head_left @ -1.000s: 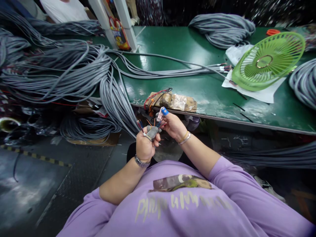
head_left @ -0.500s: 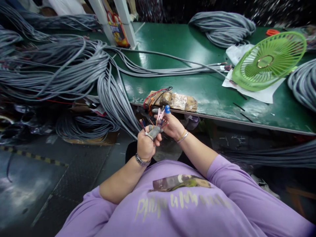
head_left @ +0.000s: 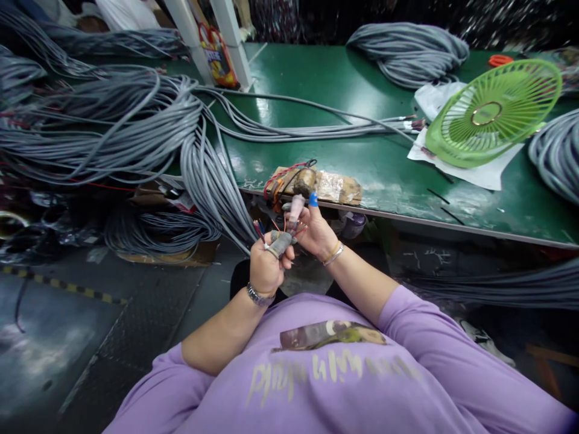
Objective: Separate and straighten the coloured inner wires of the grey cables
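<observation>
- Left hand (head_left: 265,268): I log its fingers curled closed around coloured wires (head_left: 259,229); the grey-covered thumb (head_left: 280,244) lies across the grip.
- Right hand (head_left: 320,236): blue-wrapped thumb (head_left: 313,199) points up, a narrow gap from a pink piece (head_left: 297,208); whether the other fingers pinch the wires or merely touch them, I cannot tell.
- Wires: tips splay at and between both hands, near the front edge of the green bench (head_left: 289,160).
- Grey cables (head_left: 211,175) hang off the bench down beside the left hand.
</observation>
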A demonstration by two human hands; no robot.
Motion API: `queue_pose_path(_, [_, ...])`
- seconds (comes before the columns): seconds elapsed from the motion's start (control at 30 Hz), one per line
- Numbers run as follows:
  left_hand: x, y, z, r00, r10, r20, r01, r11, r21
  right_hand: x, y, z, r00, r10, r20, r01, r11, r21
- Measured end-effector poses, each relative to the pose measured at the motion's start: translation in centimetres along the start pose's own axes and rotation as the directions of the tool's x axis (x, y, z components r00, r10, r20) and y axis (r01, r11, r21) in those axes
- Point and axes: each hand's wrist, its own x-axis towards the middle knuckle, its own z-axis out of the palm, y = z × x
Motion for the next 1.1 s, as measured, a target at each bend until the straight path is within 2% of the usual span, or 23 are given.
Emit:
queue_pose_path(0.23, [-0.8, 0.0, 0.1, 0.999, 0.034, -0.035, -0.034, 0.999, 0.003, -0.5, -0.9, -0.6, 0.995, 0.065, 0.076, -0.062, 0.997, -0.040])
queue_pose_path(0.4, [-0.6, 0.0, 0.4, 0.998, 0.040, -0.055, -0.042, 0.999, -0.020, -0.6, -0.9, -0.4, 0.998, -0.047, 0.050, 0.051, 0.994, -0.095])
queue_pose_path(0.63, [0.0, -0.2, 0.5, 0.997, 0.009, -0.075, -0.013, 0.998, -0.055, -0.6, -0.6, -0.2, 0.996, -0.080, 0.026, 0.083, 0.987, -0.134])
queue_pose_path(0.73, [0.0, -0.1, 0.5, 0.998, -0.005, -0.068, 0.000, 0.997, -0.071, -0.2, -0.1, -0.5, 0.987, -0.160, -0.005, 0.156, 0.972, -0.177])
queue_pose_path(0.87, [-0.1, 0.3, 0.5, 0.999, -0.030, -0.035, 0.027, 0.996, -0.088, 0.4, 0.7, -1.1, 0.943, -0.329, -0.044, 0.305, 0.910, -0.280])
queue_pose_path(0.93, [-0.1, 0.4, 0.6, 0.999, -0.044, -0.025, 0.041, 0.994, -0.103, 0.6, 0.8, -1.1, 0.960, -0.280, -0.025, 0.266, 0.932, -0.246])
queue_pose_path(1.0, [0.0, 0.3, 0.6, 0.998, -0.056, -0.026, 0.053, 0.992, -0.114, 0.7, 0.7, -0.9, 0.985, -0.175, -0.005, 0.172, 0.970, -0.175])
queue_pose_path(1.1, [0.2, 0.1, 0.6, 0.998, -0.058, -0.037, 0.053, 0.991, -0.120, 0.7, 0.3, -0.3, 0.997, -0.079, -0.018, 0.077, 0.992, -0.100])
